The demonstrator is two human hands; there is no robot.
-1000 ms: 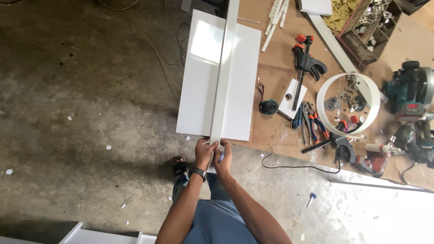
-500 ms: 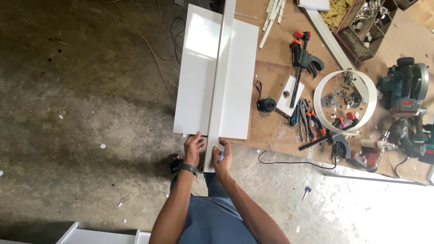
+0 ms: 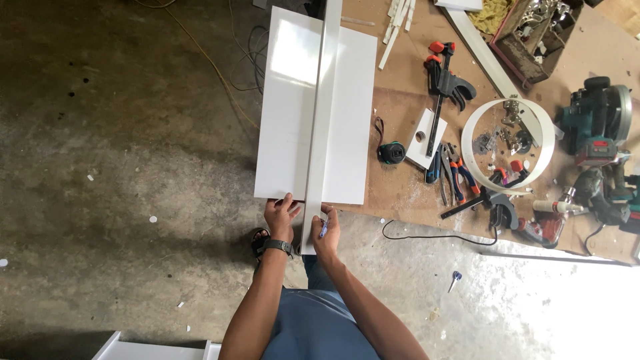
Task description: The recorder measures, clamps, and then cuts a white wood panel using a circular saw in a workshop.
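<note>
My left hand [image 3: 280,217] presses flat on the near edge of the broad white rectangular panel [image 3: 288,120], while my right hand [image 3: 327,233] grips a small blue pen [image 3: 323,230] against the long white strip [image 3: 320,127] lying lengthwise across that panel. I see no marked line yet. Beyond the panel's right edge lie a black tape measure [image 3: 391,152] and an orange-handled bar clamp [image 3: 443,87].

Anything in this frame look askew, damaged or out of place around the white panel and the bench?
Mostly a cluttered bench. The white panel overhangs the workbench edge over the floor, with the long white strip on it jutting past its near edge, steadied by the left hand and right hand. No damage or spills visible.
</note>
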